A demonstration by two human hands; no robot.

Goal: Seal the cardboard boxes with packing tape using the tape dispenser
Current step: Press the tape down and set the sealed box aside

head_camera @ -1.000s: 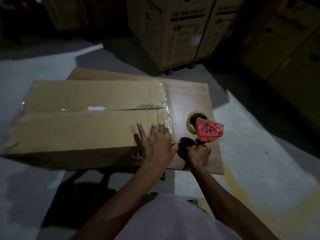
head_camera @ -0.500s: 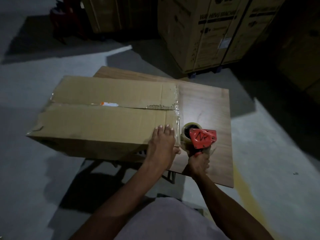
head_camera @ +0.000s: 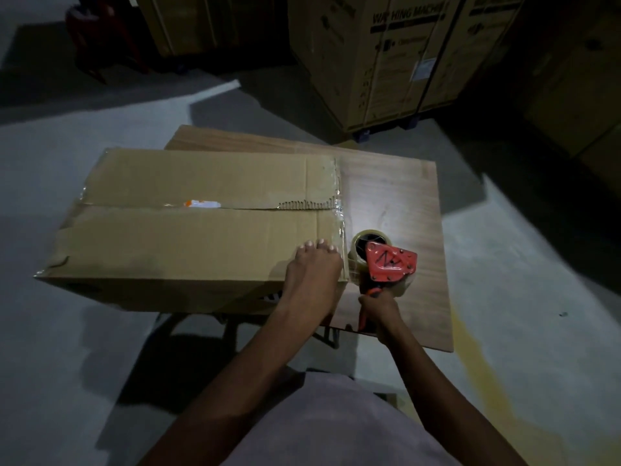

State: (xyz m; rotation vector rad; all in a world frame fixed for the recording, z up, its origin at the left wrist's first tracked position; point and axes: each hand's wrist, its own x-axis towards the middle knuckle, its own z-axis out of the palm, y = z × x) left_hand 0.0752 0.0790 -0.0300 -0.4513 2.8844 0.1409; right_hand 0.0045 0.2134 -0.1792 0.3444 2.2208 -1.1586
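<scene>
A large brown cardboard box [head_camera: 188,237] lies on a small wooden table [head_camera: 396,196], its top flaps closed and clear tape running along its right edge. My left hand [head_camera: 312,274] presses flat on the box's near right corner, fingers together. My right hand [head_camera: 379,306] grips the handle of a red tape dispenser [head_camera: 388,265], which carries a roll of clear tape and sits against the box's right side at the near corner.
Tall printed cartons [head_camera: 386,55] stand on the floor behind the table, with more dark boxes at the right. A dark red object [head_camera: 100,38] sits at the far left. Grey concrete floor surrounds the table; its metal legs show below the box.
The dispenser has moved from the table right of the box in against the box's near right corner. My left hand's fingers have closed together on the corner.
</scene>
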